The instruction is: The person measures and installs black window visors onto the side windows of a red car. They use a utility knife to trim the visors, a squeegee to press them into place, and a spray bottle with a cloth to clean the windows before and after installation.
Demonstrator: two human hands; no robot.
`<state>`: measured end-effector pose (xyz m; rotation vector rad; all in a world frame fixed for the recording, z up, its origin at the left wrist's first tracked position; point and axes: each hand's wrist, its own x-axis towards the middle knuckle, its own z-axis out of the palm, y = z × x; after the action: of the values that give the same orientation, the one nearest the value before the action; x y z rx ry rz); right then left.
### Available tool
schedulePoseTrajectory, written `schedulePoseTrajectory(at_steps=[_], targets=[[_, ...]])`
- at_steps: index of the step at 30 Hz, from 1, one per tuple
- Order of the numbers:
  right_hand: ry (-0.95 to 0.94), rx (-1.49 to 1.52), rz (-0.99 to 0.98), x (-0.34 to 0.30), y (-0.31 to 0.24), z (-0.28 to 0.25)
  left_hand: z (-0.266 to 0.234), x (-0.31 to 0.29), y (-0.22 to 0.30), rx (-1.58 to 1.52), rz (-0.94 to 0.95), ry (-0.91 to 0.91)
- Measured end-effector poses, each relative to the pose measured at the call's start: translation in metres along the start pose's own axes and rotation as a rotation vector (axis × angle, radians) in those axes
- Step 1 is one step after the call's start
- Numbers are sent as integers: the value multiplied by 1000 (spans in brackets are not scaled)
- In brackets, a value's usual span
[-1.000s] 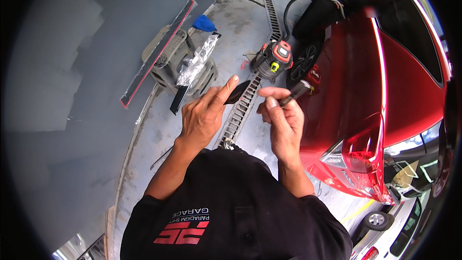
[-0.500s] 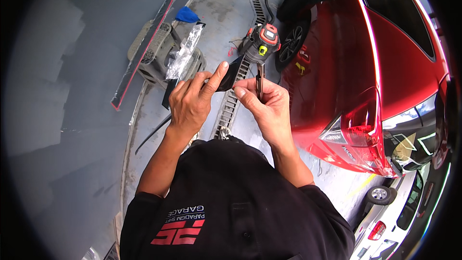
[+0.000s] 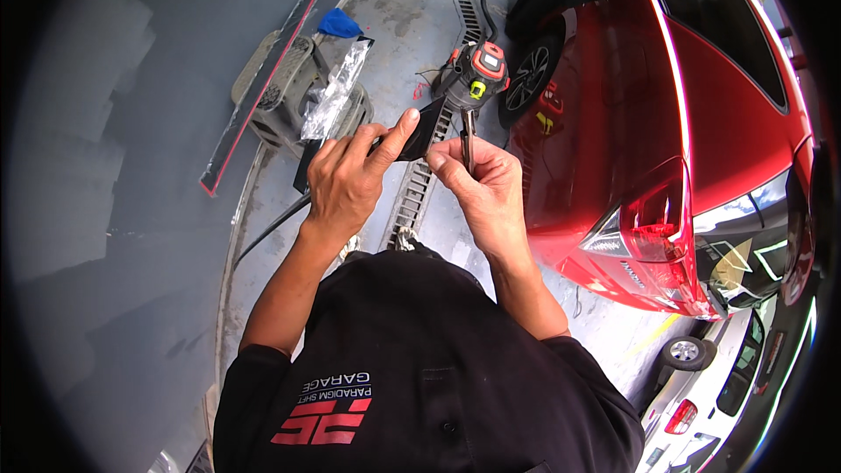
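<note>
My left hand (image 3: 349, 180) is closed around a long black trim strip (image 3: 424, 128), its index finger stretched along it. The strip's dark tail runs out behind that wrist toward the lower left. My right hand (image 3: 486, 197) pinches thumb against forefinger at the strip's near edge; whatever thin piece is between those tips is too small to make out. A slim metal cutter-like tool (image 3: 468, 142) stands up between the fingers of this same hand, pointing away from me. Both hands are close together in front of my chest.
Beyond my hands stands a black and red vacuum cleaner (image 3: 480, 74) with a hose, by a floor drain grate (image 3: 412, 197). A red car (image 3: 604, 123) fills the right. On the left, a grey step stool (image 3: 285, 92) bears a red-edged strip (image 3: 263, 92) and clear plastic wrap (image 3: 337, 92), near a blue cloth (image 3: 339, 24).
My right hand and the metal tool have shifted slightly left. The strip's tail behind my left wrist has swung a little. Both grips look the same.
</note>
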<state>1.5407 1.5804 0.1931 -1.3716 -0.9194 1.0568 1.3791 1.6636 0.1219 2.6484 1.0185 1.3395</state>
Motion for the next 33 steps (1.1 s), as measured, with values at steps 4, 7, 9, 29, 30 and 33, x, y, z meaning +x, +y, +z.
schedulePoseTrajectory(at_steps=[4, 7, 9, 29, 30, 33], targets=[[-7, 12, -40, 0, 5, 5, -2, -2, -2, -22, -2, -3], [-14, 15, -62, -1, 9, 9, -2, -5, -5, -55, -2, -22], [-16, 12, -60, -2, 11, 13, -4, -7, -8, -74, -3, -47], [85, -70, -87, -4, 9, 64, -18, -14, -40, -195, -39, -22], [91, -87, -88, -4, 9, 65, -19, -15, -42, -191, -29, -22], [115, -118, -84, -4, 9, 69, -17, -18, -50, -132, 8, -4]])
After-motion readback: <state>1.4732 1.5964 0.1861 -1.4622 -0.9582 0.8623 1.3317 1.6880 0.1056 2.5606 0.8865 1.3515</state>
